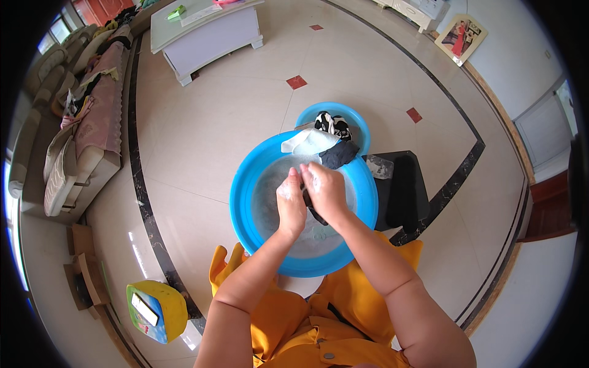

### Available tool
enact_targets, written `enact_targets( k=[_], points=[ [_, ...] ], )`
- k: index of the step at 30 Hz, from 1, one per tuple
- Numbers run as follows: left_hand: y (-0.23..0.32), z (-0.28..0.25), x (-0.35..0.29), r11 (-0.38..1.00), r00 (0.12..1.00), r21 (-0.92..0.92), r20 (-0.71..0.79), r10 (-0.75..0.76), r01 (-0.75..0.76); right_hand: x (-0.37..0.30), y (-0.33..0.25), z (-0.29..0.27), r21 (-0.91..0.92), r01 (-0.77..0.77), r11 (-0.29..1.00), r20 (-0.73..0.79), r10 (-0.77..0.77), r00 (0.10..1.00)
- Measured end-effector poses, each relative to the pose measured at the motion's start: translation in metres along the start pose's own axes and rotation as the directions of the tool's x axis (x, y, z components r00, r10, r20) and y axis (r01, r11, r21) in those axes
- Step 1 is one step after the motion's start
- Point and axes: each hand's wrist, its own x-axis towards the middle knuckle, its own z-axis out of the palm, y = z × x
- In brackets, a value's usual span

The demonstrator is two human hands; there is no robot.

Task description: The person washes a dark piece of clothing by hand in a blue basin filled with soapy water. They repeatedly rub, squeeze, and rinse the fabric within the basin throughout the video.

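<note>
My left hand [290, 202] and my right hand [325, 191] are pressed together over a large blue basin [242, 202] of soapy water. Between them they grip a dark cloth [310, 207], of which only a small part shows under the fingers. A black garment [338, 153] and a white garment [305, 141] hang over the basin's far rim. Behind it stands a smaller blue basin [359, 126] with black-and-white clothes [332, 123] in it.
A black mat [402, 190] lies right of the basin. A yellow and blue container [156, 310] stands at the lower left. A white low table [205, 34] is at the top, a sofa [86, 135] with clothes on the left, a framed picture [461, 37] against the right wall.
</note>
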Motion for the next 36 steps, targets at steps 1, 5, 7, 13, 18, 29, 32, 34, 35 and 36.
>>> enact_targets(
  k=[1, 5, 7, 13, 18, 29, 32, 34, 35, 36],
  points=[
    [-0.001, 0.000, -0.001, 0.998, 1.000, 0.056, 0.024, 0.019, -0.020, 0.003, 0.003, -0.003, 0.027, -0.072, 0.997, 0.027, 0.071, 0.997],
    [0.007, 0.005, -0.003, 1.000, 1.000, 0.009, -0.004, 0.013, -0.013, 0.001, 0.008, -0.001, 0.050, -0.024, 0.998, 0.017, 0.024, 1.000],
    [0.009, 0.006, 0.001, 0.995, 0.996, -0.075, -0.054, -0.067, 0.062, -0.006, 0.003, 0.001, 0.077, -0.017, 0.997, 0.007, 0.016, 1.000],
    [0.005, -0.008, 0.013, 0.949, 0.979, -0.260, -0.047, -0.197, 0.178, -0.014, -0.009, 0.003, 0.082, 0.199, 0.977, 0.058, -0.204, 0.977],
    [0.001, -0.014, 0.017, 0.972, 0.988, -0.179, 0.021, -0.151, 0.152, -0.011, -0.014, -0.002, 0.068, 0.315, 0.947, 0.051, -0.319, 0.946],
    [-0.009, -0.008, 0.012, 0.986, 0.990, -0.117, 0.086, -0.111, 0.120, -0.002, 0.008, 0.002, 0.082, -0.083, 0.993, 0.021, 0.081, 0.996],
    [-0.007, -0.011, 0.012, 0.997, 0.998, -0.071, 0.050, -0.038, 0.041, 0.001, 0.016, -0.001, 0.230, -0.175, 0.957, 0.022, 0.175, 0.984],
    [-0.005, -0.016, 0.018, 0.994, 1.000, -0.111, -0.008, -0.017, 0.016, 0.003, 0.016, -0.003, 0.357, -0.175, 0.918, 0.039, 0.172, 0.984],
    [-0.002, -0.017, 0.021, 0.990, 0.999, -0.140, -0.035, -0.022, 0.017, 0.005, 0.015, -0.005, 0.419, -0.174, 0.891, 0.048, 0.170, 0.984],
    [-0.001, -0.011, 0.023, 0.949, 0.955, -0.303, -0.246, -0.166, 0.087, 0.006, 0.013, -0.011, 0.420, -0.314, 0.851, 0.176, 0.262, 0.949]
  ],
)
